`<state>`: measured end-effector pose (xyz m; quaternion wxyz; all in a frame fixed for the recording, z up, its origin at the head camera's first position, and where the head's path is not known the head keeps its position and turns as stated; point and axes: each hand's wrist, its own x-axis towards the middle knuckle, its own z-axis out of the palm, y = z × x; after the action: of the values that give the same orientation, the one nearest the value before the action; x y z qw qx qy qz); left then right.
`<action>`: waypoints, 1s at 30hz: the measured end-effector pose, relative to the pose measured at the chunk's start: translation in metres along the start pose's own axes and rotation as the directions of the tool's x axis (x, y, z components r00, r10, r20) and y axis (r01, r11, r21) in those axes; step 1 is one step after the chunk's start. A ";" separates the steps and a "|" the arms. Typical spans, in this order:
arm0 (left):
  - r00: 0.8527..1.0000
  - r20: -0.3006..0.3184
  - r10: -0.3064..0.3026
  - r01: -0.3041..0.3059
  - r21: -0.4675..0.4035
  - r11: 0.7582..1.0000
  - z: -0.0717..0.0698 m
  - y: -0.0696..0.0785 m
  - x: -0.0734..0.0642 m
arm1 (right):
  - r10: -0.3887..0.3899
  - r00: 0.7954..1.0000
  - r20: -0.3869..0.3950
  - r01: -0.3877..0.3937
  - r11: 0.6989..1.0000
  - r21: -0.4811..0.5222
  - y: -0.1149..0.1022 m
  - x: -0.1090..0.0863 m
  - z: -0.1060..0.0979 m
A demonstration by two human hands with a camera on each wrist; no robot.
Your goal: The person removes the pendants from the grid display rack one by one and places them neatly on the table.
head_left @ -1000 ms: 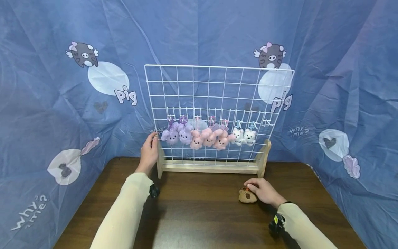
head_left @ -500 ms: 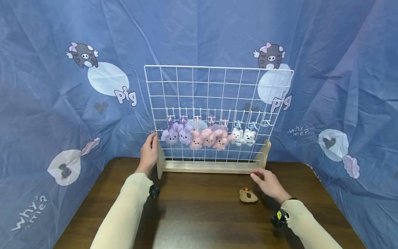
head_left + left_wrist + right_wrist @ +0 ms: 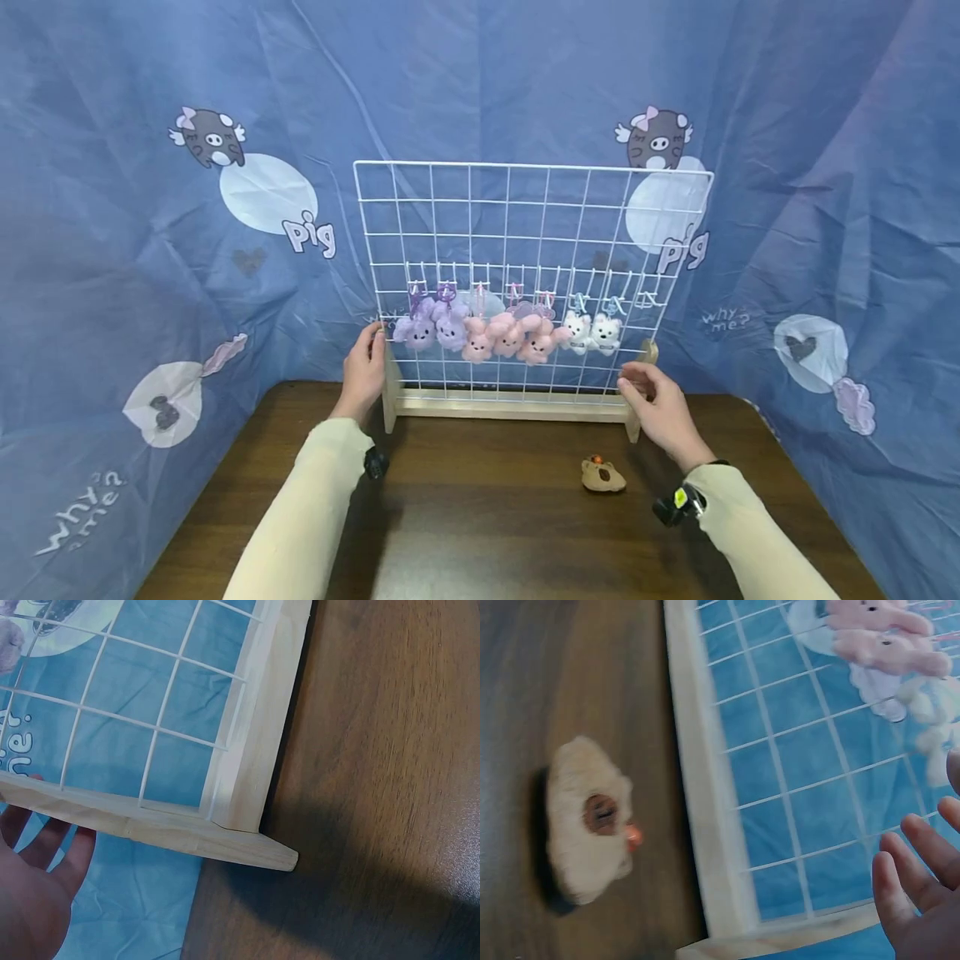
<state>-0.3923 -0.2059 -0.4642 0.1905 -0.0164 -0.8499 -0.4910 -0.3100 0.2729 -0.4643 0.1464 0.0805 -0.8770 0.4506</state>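
A white wire grid rack (image 3: 525, 237) stands in a pale wooden base (image 3: 510, 408). At the left, my left hand (image 3: 363, 367) grips the base's wooden upright; in the left wrist view its fingers (image 3: 75, 862) pass behind the wood. My right hand (image 3: 660, 408) is beside the right upright (image 3: 649, 352), fingers relaxed and holding nothing. On the table below it lies a brown plush animal-head charm (image 3: 603, 477) with an orange bit on top; the right wrist view shows this charm (image 3: 589, 821) lying apart from the hand.
From the grid's hooks hang purple plush charms (image 3: 450, 325), pink plush charms (image 3: 540, 340) and white plush charms (image 3: 604, 333). One hook (image 3: 647, 298) at the right end holds nothing. A blue printed cloth (image 3: 480, 83) surrounds the dark wooden table (image 3: 480, 517).
My right hand has let go of the brown plush charm and moved up to the rack's right upright. The charm stays on the table. My left hand keeps its hold.
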 end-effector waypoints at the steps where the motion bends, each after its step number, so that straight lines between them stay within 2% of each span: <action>1: 1.000 0.002 -0.001 0.001 -0.003 1.000 0.000 0.000 0.000 | -0.007 1.000 -0.009 0.007 1.000 0.009 -0.002 0.002 -0.002; 11: 1.000 0.011 -0.011 0.011 -0.009 1.000 0.001 0.000 0.000 | -0.039 0.998 -0.052 0.044 0.994 0.103 -0.027 0.018 -0.011; 20: 1.000 0.006 -0.011 0.012 -0.015 1.000 0.004 -0.001 -0.003 | -0.034 0.999 -0.030 0.038 0.989 0.144 -0.044 0.027 -0.013; 27: 1.000 0.003 0.000 0.000 -0.022 1.000 0.004 -0.001 -0.003 | -0.033 0.999 -0.006 0.034 0.980 0.195 -0.047 0.031 -0.012; 30: 1.000 0.001 0.009 -0.009 -0.021 1.000 0.003 -0.001 0.000 | -0.024 1.000 -0.002 0.024 0.983 0.184 -0.048 0.035 -0.011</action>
<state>-0.3931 -0.2040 -0.4661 0.1923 -0.0224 -0.8446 -0.4991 -0.3279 0.2538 -0.4102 0.1437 0.1041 -0.8307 0.5277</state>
